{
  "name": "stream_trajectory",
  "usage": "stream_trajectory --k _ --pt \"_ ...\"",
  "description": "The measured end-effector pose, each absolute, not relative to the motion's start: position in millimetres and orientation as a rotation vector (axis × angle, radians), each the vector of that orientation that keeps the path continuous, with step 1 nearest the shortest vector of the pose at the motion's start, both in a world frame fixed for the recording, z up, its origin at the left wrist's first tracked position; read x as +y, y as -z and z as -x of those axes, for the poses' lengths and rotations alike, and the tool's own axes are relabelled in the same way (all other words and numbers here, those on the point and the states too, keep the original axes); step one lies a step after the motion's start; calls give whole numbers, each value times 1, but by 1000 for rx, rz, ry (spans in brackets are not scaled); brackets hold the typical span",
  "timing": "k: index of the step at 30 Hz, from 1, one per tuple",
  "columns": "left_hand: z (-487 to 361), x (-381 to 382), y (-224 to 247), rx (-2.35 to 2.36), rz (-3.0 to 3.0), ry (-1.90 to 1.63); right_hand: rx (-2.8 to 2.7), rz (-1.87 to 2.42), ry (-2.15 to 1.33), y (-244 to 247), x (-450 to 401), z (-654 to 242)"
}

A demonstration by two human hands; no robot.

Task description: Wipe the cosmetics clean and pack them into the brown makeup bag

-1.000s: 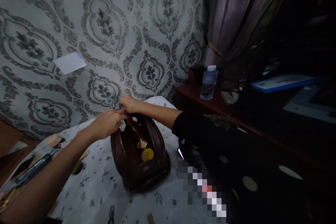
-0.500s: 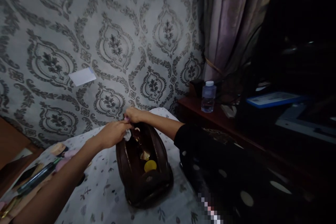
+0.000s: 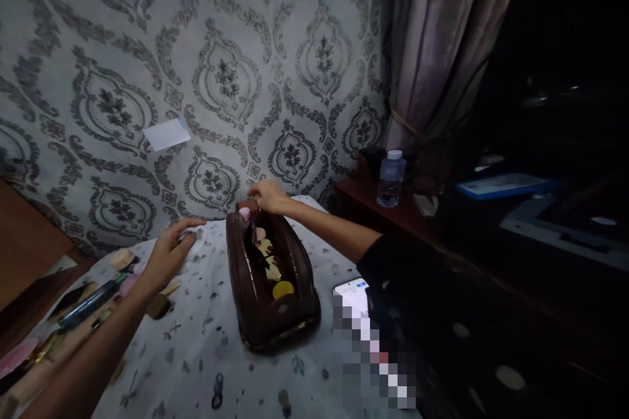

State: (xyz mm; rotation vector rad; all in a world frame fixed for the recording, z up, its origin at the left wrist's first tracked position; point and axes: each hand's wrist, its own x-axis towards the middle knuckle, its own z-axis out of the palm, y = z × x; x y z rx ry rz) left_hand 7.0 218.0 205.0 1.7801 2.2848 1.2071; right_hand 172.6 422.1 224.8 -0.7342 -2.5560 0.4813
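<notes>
A dark brown zip bag [image 3: 307,275] stands wide open on the patterned white cloth. Inside lie a yellow round lid [image 3: 283,290], gold-coloured items [image 3: 272,268] and a pink-tipped item [image 3: 244,213]. My right hand [image 3: 270,196] grips the bag's far end with curled fingers, their tips partly hidden. Left of the bag, my left hand [image 3: 171,249] hovers low over the cloth, thumb and fingers apart. A white crumpled piece [image 3: 198,243], perhaps tissue, lies just under its fingertips; whether they touch is unclear.
Cosmetics lie at the left, with a dark green bottle [image 3: 88,304] and a round brown item [image 3: 158,306] among them. A lit phone [image 3: 354,294] rests right of the bag. A water bottle [image 3: 392,180] stands on the dark red ledge [image 3: 354,193] by the curtain.
My left hand has moved left, away from the bag's far end, and the white crumpled piece now lies on the cloth. My right hand stays at that end. The view has shifted slightly.
</notes>
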Motion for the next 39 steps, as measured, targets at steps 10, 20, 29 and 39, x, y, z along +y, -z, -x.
stream_trajectory --k 10,20,29,39 --pt "33 86 -80 2563 -2064 -726 -2255 573 -653 -229 367 -239" --pt "5 64 -51 2572 -2097 -435 -2347 89 -726 -175 242 -256" --pt "19 77 -48 2500 -1992 -657 -2425 232 -1386 -87 183 -179" --pt "25 78 -48 2440 -1924 -795 -1785 671 -1908 -45 165 -72"
